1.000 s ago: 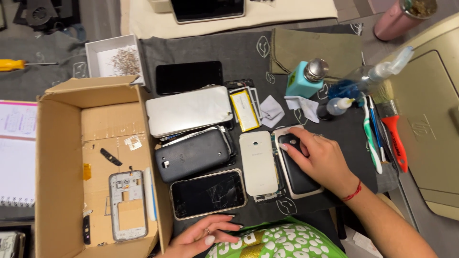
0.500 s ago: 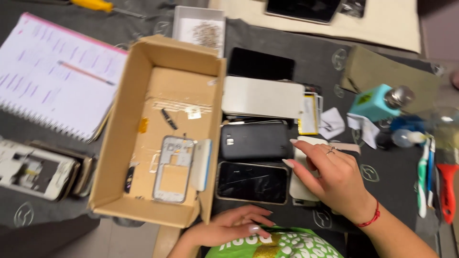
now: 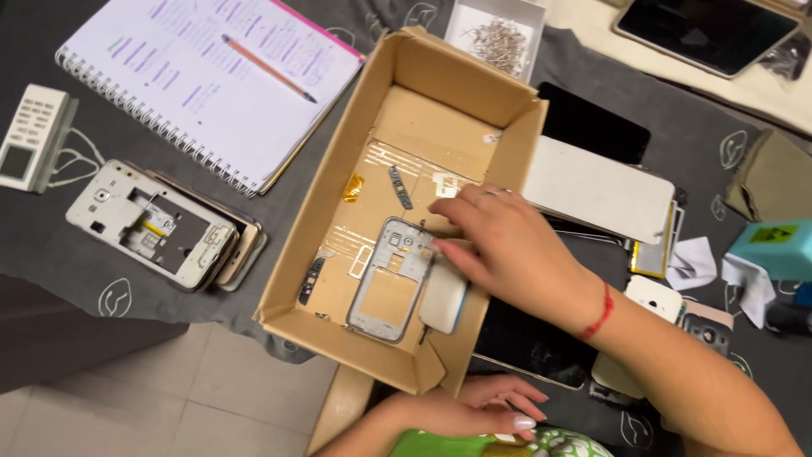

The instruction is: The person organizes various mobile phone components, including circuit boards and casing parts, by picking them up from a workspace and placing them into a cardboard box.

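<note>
Right hand [image 3: 507,245] now moved from phones on desk [image 3: 677,135] into cardboard box [image 3: 338,195]. Fingers bent, touching white cover [image 3: 443,296] beside phone frame [image 3: 391,279]; grip unclear. Left hand [image 3: 474,410] rests open, empty.

I see the table [image 3: 677,127] under a dark patterned cloth; directly on it lie an open cardboard box [image 3: 313,211], a spiral notebook [image 3: 203,76], stacked phone frames [image 3: 161,228], a white tray of screws [image 3: 497,34] and a small white device [image 3: 30,135].

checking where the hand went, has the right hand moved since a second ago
Yes. The right hand has moved left, off the phones on the dark mat and over the wall of the cardboard box, its fingertips now at the phone frame inside.
</note>
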